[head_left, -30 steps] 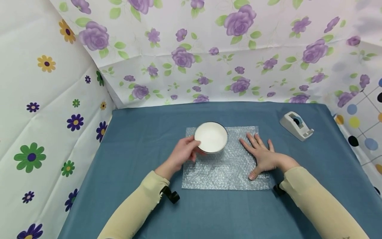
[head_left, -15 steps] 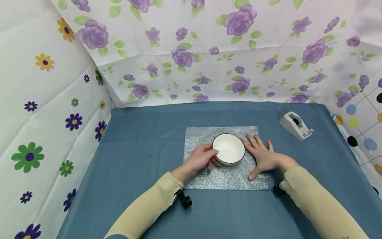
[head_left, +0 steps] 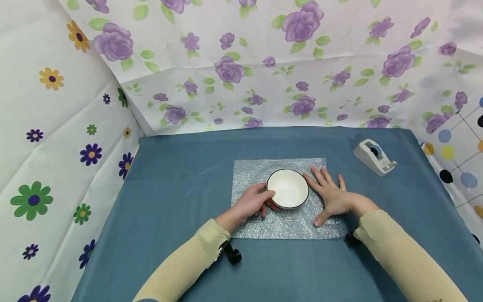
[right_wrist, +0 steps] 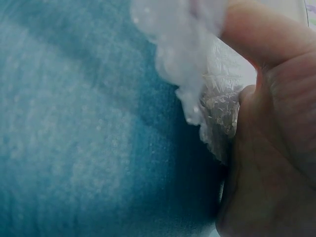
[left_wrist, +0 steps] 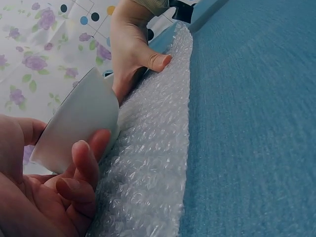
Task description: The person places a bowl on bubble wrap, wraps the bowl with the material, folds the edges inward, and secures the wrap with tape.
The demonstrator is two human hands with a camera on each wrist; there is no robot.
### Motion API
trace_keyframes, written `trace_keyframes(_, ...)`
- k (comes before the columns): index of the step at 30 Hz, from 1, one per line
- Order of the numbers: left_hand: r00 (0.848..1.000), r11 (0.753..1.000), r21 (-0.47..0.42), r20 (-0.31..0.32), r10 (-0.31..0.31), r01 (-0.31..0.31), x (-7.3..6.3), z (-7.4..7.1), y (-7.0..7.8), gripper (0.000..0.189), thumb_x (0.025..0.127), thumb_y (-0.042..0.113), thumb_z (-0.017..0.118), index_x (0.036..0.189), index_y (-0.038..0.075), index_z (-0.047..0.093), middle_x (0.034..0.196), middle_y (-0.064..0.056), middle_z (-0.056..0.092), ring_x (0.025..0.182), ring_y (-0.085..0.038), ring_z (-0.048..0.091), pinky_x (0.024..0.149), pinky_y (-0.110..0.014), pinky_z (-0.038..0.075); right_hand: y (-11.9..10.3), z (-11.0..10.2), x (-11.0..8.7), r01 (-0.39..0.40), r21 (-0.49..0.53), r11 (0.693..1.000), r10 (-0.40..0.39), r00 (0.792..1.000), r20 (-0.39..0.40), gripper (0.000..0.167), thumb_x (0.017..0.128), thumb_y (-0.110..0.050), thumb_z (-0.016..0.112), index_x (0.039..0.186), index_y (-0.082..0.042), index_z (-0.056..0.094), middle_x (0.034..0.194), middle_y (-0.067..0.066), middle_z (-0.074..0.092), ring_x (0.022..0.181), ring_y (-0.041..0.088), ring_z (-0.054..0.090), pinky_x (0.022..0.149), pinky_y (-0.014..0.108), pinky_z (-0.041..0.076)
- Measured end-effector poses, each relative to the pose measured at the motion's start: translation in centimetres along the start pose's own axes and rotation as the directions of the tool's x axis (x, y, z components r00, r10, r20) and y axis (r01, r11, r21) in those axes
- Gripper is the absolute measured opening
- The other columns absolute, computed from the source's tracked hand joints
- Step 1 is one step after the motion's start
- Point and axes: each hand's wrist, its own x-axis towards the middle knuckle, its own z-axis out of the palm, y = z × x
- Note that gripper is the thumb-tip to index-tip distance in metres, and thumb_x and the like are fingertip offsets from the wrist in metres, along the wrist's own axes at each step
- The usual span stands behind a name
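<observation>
A white bowl [head_left: 288, 188] with a dark rim stands on a sheet of bubble wrap [head_left: 298, 226], right of its middle. My left hand [head_left: 253, 200] grips the bowl's left side, thumb at the rim and fingers under the outer wall. In the left wrist view the bowl [left_wrist: 81, 118] appears from the side, with fingertips [left_wrist: 85, 160] against its lower wall. My right hand [head_left: 332, 199] lies with fingers spread on the right part of the bubble wrap, its fingertips close to the bowl. The right wrist view shows the wrap's edge [right_wrist: 192, 84] beside that hand's thumb.
A white tape dispenser [head_left: 374, 157] sits at the back right of the blue-covered table [head_left: 181, 180]. Flower-patterned sheets [head_left: 226, 96] hang behind and to the left. A black wrist mount [head_left: 231, 252] hangs at the left wrist.
My left hand has carried the bowl to the right and toward me over the bubble wrap; it has barely moved in the last half second. The right hand has stayed in place.
</observation>
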Motion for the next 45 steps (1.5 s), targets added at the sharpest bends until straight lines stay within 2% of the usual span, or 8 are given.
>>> trace_keyframes(14, 1.000, 0.999, -0.039, 0.013, -0.024, 0.025, -0.4, -0.4, 0.4, 0.059, 0.114, 0.039, 0.051, 0.163, 0.008, 0.040, 0.099, -0.023, 0.077, 0.047, -0.012, 0.054, 0.042, -0.025, 0.035, 0.2, 0.0, -0.2, 0.043, 0.055, 0.998, -0.042, 0.999, -0.018, 0.159, 0.055, -0.072, 0.095, 0.175, -0.028, 0.000, 0.177, 0.009, -0.024, 0.159, 0.044, -0.026, 0.111, 0.080, -0.023)
trace_keyframes(21, 0.971, 0.990, 0.138, -0.228, 0.073, -0.041, -1.0, -2.1, 1.1, 0.049, 0.114, 0.030, 0.047, 0.157, 0.009, 0.051, 0.090, -0.013, 0.072, 0.053, -0.016, 0.054, 0.050, -0.029, 0.041, 1.0, 0.6, 0.2, 0.051, 0.041, 0.998, -0.050, 0.999, -0.020, 0.159, 0.056, -0.075, 0.094, 0.174, -0.030, -0.002, 0.176, 0.005, -0.026, 0.159, 0.041, -0.028, 0.111, 0.079, -0.025)
trace_keyframes(23, 0.940, 0.921, 0.379, -0.271, 0.205, -0.091, -0.8, -2.8, 1.2, 0.043, 0.112, 0.024, 0.051, 0.152, 0.010, 0.057, 0.093, -0.008, 0.070, 0.059, -0.019, 0.056, 0.054, -0.033, 0.044, 1.4, 0.8, 0.3, 0.068, 0.056, 0.996, -0.067, 0.997, -0.029, 0.158, 0.056, -0.075, 0.094, 0.174, -0.031, -0.003, 0.176, 0.003, -0.027, 0.158, 0.040, -0.029, 0.110, 0.079, -0.026)
trace_keyframes(26, 0.896, 0.665, 0.737, -0.212, 0.391, -0.116, -0.3, -4.2, 1.0, 0.042, 0.110, 0.018, 0.058, 0.151, 0.012, 0.059, 0.112, -0.006, 0.072, 0.083, -0.023, 0.066, 0.068, -0.040, 0.054, 1.8, 1.0, 0.4, 0.068, 0.039, 0.997, -0.066, 0.997, -0.040, 0.158, 0.055, -0.078, 0.092, 0.174, -0.035, -0.004, 0.176, -0.001, -0.028, 0.159, 0.037, -0.030, 0.110, 0.078, -0.026)
trace_keyframes(29, 0.905, 0.455, 0.871, -0.027, 0.425, -0.187, 0.0, -5.5, 1.0, 0.050, 0.110, 0.018, 0.062, 0.158, 0.010, 0.052, 0.145, -0.011, 0.063, 0.128, -0.029, 0.062, 0.102, -0.046, 0.054, 1.4, 0.8, 0.3, 0.058, 0.036, 0.998, -0.056, 0.998, -0.036, 0.159, 0.055, -0.074, 0.095, 0.174, -0.032, -0.002, 0.177, 0.003, -0.026, 0.159, 0.039, -0.028, 0.111, 0.079, -0.024)
trace_keyframes(31, 0.926, 0.415, 0.870, 0.111, 0.361, -0.267, 0.1, -6.2, 1.1, 0.061, 0.110, 0.020, 0.065, 0.165, 0.007, 0.041, 0.165, -0.013, 0.045, 0.154, -0.030, 0.040, 0.123, -0.046, 0.037, 0.7, 0.4, 0.2, 0.043, 0.027, 0.999, -0.043, 0.999, -0.021, 0.159, 0.056, -0.071, 0.096, 0.175, -0.028, -0.001, 0.177, 0.007, -0.024, 0.159, 0.042, -0.026, 0.111, 0.080, -0.023)
trace_keyframes(38, 0.922, 0.459, 0.813, 0.385, 0.037, -0.358, 1.1, -6.7, 1.2, 0.111, 0.097, 0.047, 0.080, 0.173, 0.011, 0.007, 0.179, -0.013, -0.003, 0.165, -0.031, -0.006, 0.132, -0.049, -0.002, 0.5, 0.2, 0.0, 0.048, 0.022, 0.999, -0.047, 0.999, -0.013, 0.158, 0.058, -0.068, 0.097, 0.175, -0.024, -0.001, 0.177, 0.012, -0.023, 0.159, 0.046, -0.025, 0.110, 0.080, -0.024)
trace_keyframes(45, 0.923, 0.285, 0.907, 0.360, -0.135, -0.312, 0.3, -5.6, 3.0, 0.138, 0.076, 0.063, 0.092, 0.174, 0.018, 0.005, 0.177, -0.011, -0.020, 0.163, -0.031, -0.018, 0.130, -0.056, -0.006, 0.1, 0.1, -0.1, 0.024, 0.003, 1.000, -0.024, 1.000, -0.004, 0.157, 0.060, -0.068, 0.096, 0.175, -0.021, 0.000, 0.177, 0.014, -0.022, 0.159, 0.047, -0.024, 0.111, 0.081, -0.022)
